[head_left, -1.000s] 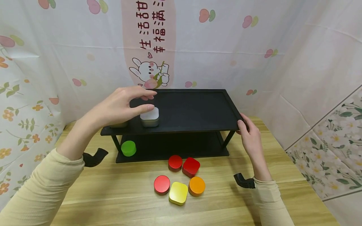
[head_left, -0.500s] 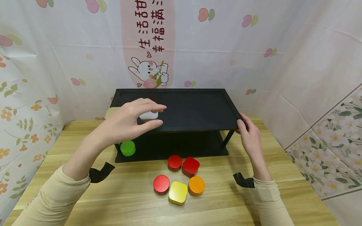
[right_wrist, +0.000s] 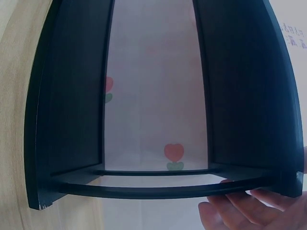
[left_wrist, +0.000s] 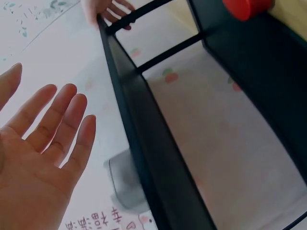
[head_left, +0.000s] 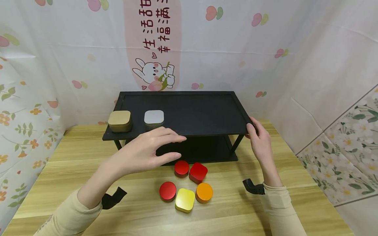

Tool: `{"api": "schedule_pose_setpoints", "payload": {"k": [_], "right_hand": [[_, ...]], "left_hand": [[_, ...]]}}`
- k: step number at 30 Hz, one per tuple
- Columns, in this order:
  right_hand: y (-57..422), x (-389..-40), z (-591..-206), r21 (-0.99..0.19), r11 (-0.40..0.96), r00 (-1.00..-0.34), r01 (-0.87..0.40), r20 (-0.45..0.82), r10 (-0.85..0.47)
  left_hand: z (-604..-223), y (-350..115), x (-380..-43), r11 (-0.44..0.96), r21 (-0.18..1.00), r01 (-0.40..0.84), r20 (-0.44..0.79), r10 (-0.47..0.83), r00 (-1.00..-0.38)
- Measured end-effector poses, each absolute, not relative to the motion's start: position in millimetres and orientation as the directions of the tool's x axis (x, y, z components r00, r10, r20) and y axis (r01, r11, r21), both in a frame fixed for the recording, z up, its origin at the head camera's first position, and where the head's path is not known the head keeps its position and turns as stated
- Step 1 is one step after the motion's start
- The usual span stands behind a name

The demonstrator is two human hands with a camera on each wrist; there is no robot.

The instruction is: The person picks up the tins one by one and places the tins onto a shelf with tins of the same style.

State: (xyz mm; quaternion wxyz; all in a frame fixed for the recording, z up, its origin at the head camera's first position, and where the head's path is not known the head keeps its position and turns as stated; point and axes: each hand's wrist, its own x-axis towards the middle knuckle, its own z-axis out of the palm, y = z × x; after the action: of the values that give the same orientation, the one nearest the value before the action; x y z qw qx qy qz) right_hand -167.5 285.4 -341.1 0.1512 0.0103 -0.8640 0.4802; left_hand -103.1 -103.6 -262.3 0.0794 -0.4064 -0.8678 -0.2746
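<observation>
I have the left hand (head_left: 147,150) in the air before the front edge of the rack (head_left: 192,111), left of its middle. Its grip is spread, the thumb standing well away from the fingers. In the left wrist view I see the palm with its fingers parted, apart from the rack.

I have the right hand (head_left: 260,141) on the rack, at the front right corner of the upper deck. That grip pinches the rack's edge, thumb above; from the right wrist I see fingers curled around beneath it.

The rack is black, two decks high, standing on the bench (head_left: 141,218). On the upper deck I find the gold tin (head_left: 119,121) at the front left corner and the white tin (head_left: 154,117) to its right, near the front edge, the two apart. The left hand hides part of the lower deck.

On the bench, the back red tin (head_left: 181,168) sits just beside the lower deck's front edge, near the left thumb in my head view, with the square red tin (head_left: 198,172) close on its right. Farther out from that edge sit the front red tin (head_left: 167,191) on the left, the yellow tin (head_left: 185,200) in the middle and the orange tin (head_left: 204,192) on the right.

Behind the rack hangs a printed cloth (head_left: 221,59).
</observation>
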Motion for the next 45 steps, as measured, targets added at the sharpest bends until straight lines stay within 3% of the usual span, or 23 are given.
{"api": "schedule_pose_setpoints", "payload": {"k": [21,45], "right_hand": [[286,-168,-342,-0.826,0.538,-0.955,-0.17,0.273,0.118],[285,-168,-340,-0.83,0.527,-0.952,-0.184,0.284,0.116]], "left_hand": [[-321,-82,-69,0.521,0.439,0.733,0.193,0.742,-0.642],[-353,-66,-57,0.609,0.362,0.706,0.027,0.75,-0.661]]}}
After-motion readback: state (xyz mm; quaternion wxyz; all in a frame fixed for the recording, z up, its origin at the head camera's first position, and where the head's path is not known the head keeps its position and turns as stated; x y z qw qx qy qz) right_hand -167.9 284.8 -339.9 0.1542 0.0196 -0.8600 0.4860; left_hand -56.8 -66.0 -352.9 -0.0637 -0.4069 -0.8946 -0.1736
